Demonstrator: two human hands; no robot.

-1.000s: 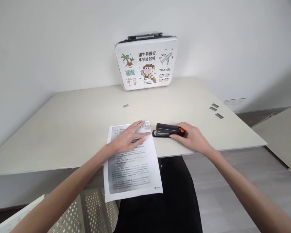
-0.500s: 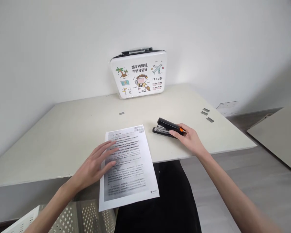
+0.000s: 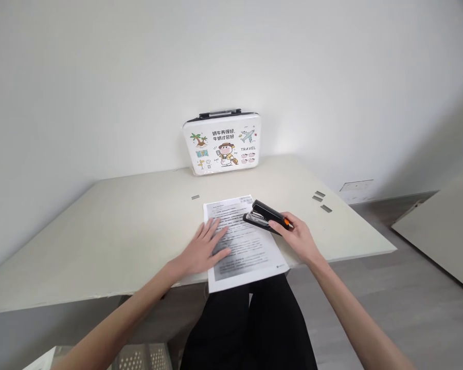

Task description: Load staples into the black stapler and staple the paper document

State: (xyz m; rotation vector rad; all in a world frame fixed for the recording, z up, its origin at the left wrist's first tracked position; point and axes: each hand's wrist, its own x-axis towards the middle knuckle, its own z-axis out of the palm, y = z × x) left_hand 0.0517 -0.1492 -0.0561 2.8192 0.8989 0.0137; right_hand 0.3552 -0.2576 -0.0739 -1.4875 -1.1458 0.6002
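A printed sheet of paper (image 3: 243, 257) lies on the white table, its lower end sticking out past the front edge. My left hand (image 3: 202, 249) rests flat across the sheet's left side with the fingers spread. In my right hand (image 3: 299, 236) is a black stapler (image 3: 268, 216) with an orange patch near its rear end. The stapler's jaws are apart and point left, over the sheet's upper right part; whether it touches the paper I cannot tell. Whether more sheets lie beneath the top one is hidden.
A white case (image 3: 226, 146) with cartoon prints stands at the table's back against the wall. Small grey strips (image 3: 319, 198) lie at the right, another strip (image 3: 195, 197) left of centre. A perforated basket (image 3: 139, 357) is below the table at lower left.
The paper has slid right and further onto the table, with my left hand moving along on it. The stapler, beside the sheet before, is now over its upper right part.
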